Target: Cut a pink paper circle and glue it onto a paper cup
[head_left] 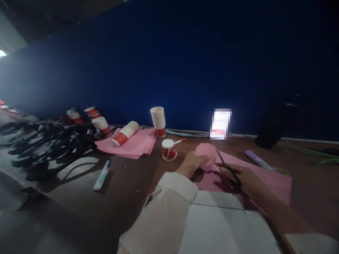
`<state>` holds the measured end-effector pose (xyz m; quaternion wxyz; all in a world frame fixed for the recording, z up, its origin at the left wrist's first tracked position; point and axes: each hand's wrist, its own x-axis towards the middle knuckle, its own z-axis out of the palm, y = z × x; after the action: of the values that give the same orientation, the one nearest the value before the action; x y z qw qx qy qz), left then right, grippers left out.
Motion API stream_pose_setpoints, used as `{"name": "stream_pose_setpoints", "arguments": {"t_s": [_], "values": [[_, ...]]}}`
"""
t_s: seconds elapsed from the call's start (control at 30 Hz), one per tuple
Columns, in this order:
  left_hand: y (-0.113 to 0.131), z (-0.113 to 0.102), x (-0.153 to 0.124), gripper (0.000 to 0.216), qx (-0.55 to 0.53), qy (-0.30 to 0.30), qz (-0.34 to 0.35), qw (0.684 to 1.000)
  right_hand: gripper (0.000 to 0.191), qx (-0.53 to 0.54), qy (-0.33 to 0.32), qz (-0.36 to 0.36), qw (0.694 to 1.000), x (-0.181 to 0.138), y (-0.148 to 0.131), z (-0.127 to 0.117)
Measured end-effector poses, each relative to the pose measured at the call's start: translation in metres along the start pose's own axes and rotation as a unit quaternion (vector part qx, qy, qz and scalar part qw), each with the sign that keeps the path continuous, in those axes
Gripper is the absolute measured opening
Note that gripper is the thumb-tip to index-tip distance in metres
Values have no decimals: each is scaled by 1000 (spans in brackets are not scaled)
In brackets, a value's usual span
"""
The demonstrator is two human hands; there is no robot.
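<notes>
My left hand [191, 163] pinches a rounded piece of pink paper [206, 151] and holds it up above the table. Scissors [227, 165] are in my right hand [242, 176], their blades pointing up and away beside the paper's right edge. Whether the blades touch the paper I cannot tell. Beneath both hands lies a larger pink sheet [275, 181]. Close to my left hand, a red and white paper cup [168, 150] stands upside down on the table. In front of me is a white board or box [219, 222] with a dark line across it.
Pink sheets [137, 148] lie at left with stacked paper cups [127, 133] on them; another cup stack [158, 121] stands behind. Black straps [53, 148] cover the far left. A blue-capped packet [101, 176], a purple item [258, 160] and a bright blurred screen [220, 124] are around.
</notes>
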<state>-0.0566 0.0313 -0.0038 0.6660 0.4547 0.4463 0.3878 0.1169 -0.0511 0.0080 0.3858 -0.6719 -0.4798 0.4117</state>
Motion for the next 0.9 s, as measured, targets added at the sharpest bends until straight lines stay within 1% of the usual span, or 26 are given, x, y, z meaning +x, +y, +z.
{"name": "stream_pose_setpoints", "arguments": {"t_s": [0.17,0.27,0.33,0.53,0.67,0.83,0.9], "values": [[-3,-2,3,36,16,2,7,1000,60,13,-18,5,1000,0,-2,0],[-5,-2,5,33,15,0,21,1000,60,-6,0,-13,1000,0,-2,1],[-6,-2,6,31,13,-1,17,1000,61,-8,6,-14,1000,1,-2,1],[-8,-1,6,35,-7,-14,-2,1000,61,1,-23,0,1000,1,-1,0],[-7,-2,5,36,-4,-15,15,1000,62,24,-21,18,999,-1,-3,0],[-6,-4,6,29,37,-5,35,999,60,8,-15,-7,1000,-2,-7,0],[-6,-4,7,29,33,-3,37,999,60,9,-17,-2,1000,-3,-9,0]]}}
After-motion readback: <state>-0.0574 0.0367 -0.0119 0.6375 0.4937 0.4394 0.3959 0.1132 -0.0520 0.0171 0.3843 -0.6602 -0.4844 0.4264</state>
